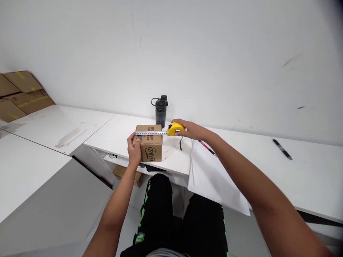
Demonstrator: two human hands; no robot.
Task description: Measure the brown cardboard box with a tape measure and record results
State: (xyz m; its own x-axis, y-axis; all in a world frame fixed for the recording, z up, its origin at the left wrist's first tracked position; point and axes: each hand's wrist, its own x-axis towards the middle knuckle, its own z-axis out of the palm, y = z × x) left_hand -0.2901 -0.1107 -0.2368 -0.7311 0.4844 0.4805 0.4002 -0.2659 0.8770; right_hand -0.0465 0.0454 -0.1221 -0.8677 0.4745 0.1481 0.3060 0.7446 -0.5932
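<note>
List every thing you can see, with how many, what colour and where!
Wall: 1, white, across the back
Desk sections: several, white, along the wall
Cardboard box: 1, brown, at the desk's front edge
Tape measure: 1, yellow, blade across the box top
Strap: 1, dark, below the tape measure
Bottle: 1, dark, behind the box
Paper: count unclear, white, right of the box
Pen: 1, red and black, by the paper
Thick pen: 1, black and grey, far right
Stacked boxes: at least three, brown, far left
Lower box: 1, brown, under the desk
Small items: count unclear, dark, under the desk
Trousers: one pair, black and green, bottom centre
Left hand: 1, bare, on the box
Right hand: 1, bare, on the tape measure
</note>
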